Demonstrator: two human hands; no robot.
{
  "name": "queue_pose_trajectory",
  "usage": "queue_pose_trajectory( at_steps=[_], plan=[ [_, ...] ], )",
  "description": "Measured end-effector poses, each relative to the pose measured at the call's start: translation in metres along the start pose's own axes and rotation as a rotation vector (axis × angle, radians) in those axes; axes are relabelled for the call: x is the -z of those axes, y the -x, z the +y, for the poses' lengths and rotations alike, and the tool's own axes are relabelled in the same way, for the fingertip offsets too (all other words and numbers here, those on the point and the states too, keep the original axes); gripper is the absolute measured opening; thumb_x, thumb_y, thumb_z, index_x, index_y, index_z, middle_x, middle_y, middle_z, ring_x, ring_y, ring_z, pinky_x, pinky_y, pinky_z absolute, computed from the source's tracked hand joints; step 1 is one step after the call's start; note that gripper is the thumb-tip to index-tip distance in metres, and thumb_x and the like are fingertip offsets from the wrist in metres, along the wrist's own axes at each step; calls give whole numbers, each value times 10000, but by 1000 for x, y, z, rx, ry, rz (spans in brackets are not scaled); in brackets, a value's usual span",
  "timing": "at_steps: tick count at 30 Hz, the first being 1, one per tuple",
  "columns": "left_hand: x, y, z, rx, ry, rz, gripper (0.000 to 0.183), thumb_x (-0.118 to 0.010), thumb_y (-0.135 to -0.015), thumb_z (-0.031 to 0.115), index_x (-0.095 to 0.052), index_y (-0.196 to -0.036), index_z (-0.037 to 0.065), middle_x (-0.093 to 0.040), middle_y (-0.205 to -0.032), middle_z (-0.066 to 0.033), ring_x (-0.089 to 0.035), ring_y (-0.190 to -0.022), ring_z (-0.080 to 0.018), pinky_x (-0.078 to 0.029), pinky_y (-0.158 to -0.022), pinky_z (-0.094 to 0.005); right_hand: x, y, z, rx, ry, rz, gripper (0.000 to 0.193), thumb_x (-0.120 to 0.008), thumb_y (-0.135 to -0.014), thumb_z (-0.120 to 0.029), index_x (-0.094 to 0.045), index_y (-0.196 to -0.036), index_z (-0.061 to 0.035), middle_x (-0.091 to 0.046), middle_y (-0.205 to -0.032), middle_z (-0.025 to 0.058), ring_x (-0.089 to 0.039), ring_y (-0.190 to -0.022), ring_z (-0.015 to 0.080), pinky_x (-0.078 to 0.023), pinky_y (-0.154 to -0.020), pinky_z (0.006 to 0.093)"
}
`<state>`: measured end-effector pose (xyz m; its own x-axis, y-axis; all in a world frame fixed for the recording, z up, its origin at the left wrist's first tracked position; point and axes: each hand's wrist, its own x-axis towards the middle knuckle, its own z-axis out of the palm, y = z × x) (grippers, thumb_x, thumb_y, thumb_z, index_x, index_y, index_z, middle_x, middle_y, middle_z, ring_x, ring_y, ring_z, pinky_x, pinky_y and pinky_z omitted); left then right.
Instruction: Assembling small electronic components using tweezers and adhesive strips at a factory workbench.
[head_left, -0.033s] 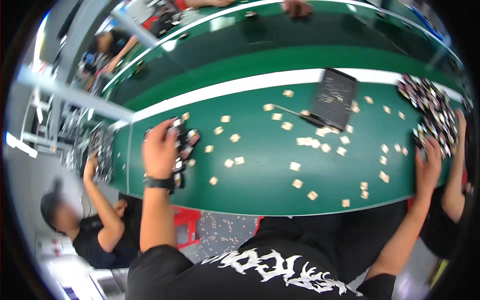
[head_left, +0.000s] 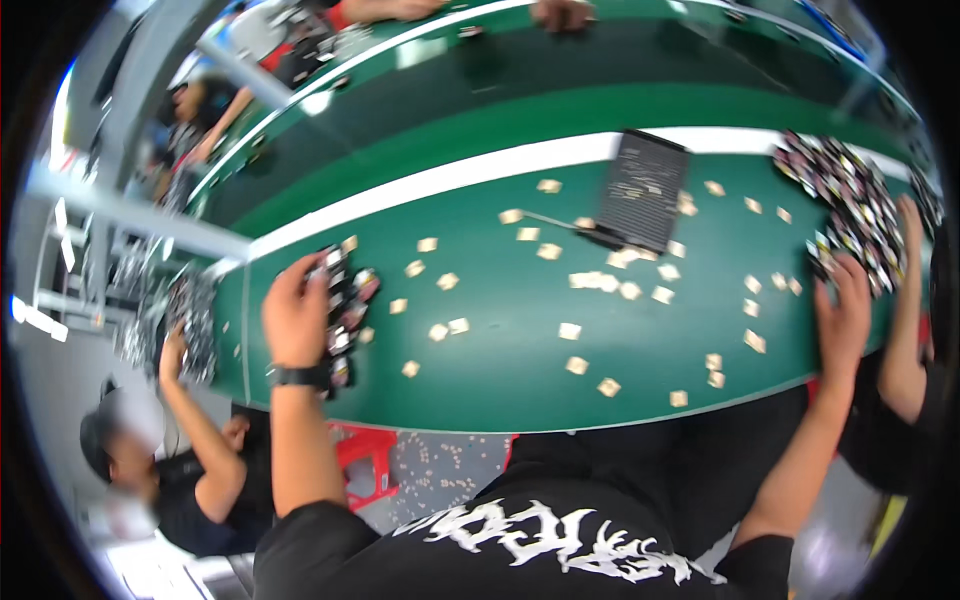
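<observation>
My left hand [head_left: 295, 318], with a dark band at the wrist, is at the left side of a cluster of small black parts [head_left: 345, 315] with silver and pink bits. Its thumb and fingers are apart and touch or hover over the cluster's edge; the fingertips are blurred. On the right, my right hand [head_left: 843, 312] reaches the near edge of a large heap of similar parts [head_left: 850, 205]. Its fingers are spread, thumb apart, and nothing is visibly held. Many small pale square pieces [head_left: 570, 331] lie scattered across the green table [head_left: 510, 370] between my hands.
A black ribbed tray [head_left: 645, 190] sits at the table's far side, beside a thin rod [head_left: 550, 218]. A person's hand [head_left: 908, 225] is close to the right heap. Another person [head_left: 190, 470] works at a silvery pile [head_left: 192, 320] on the left. A red stool [head_left: 365, 460] stands below.
The whole view has shifted, so the table's things appear farther left and slightly higher. My left hand has drawn slightly nearer to me, baring more of the cluster. My right hand stays by the heap.
</observation>
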<state>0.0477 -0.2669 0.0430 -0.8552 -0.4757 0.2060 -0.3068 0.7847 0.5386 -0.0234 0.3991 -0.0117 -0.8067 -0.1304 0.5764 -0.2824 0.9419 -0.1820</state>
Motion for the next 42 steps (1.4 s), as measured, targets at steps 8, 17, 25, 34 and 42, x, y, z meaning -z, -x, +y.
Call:
queue_pose_trajectory(
  at_steps=[8, 17, 25, 34, 42],
  plan=[
    [-3, -20, -49, -156, -285, -9, 319, -630, -926, 110, -651, -1214, -24, -662, -1085, -176, -627, -883, -291, -504, -828, -389, 10, -12, -66, 112, -150, -37, 328, -778, -709, -23, -671, -1015, -76, -673, -1140, 64, -706, -857, 268, -575, -704, 361],
    [-75, 34, 125, -374, 449, -400, 354, -661, -943, 105, -638, -1288, 27, -658, -1258, -121, -654, -1098, -236, -510, -945, -345, 1, -3, -161, 462, -284, -130, 276, -755, -726, -77, -683, -990, -46, -683, -1123, 91, -678, -758, 194, -557, -599, 316],
    [-113, 47, 151, -67, 827, -1260, 393, -589, -1027, 148, -555, -1382, -17, -658, -1012, -16, -548, -712, -27, -436, -575, -183, -38, -6, -239, 692, -344, -28, 233, -718, -727, -137, -696, -952, -81, -662, -1098, 49, -536, -622, 96, -435, -471, 236],
    [-122, 53, 128, -42, 1063, -1147, 198, -620, -975, 6, -611, -1172, -19, -651, -966, -16, -517, -686, -10, -412, -572, -176, -52, -6, -249, 734, -287, 40, 261, -748, -672, -121, -692, -926, -140, -613, -1003, 21, -454, -578, 97, -366, -457, 232],
    [-124, 57, 125, -26, 1171, -998, 199, -589, -972, -32, -576, -1170, -26, -625, -992, -35, -525, -695, -13, -413, -568, -176, -49, -11, -252, 757, -285, -79, 303, -798, -699, -125, -728, -992, -162, -619, -1023, 43, -475, -578, 108, -375, -453, 243]
  ],
)
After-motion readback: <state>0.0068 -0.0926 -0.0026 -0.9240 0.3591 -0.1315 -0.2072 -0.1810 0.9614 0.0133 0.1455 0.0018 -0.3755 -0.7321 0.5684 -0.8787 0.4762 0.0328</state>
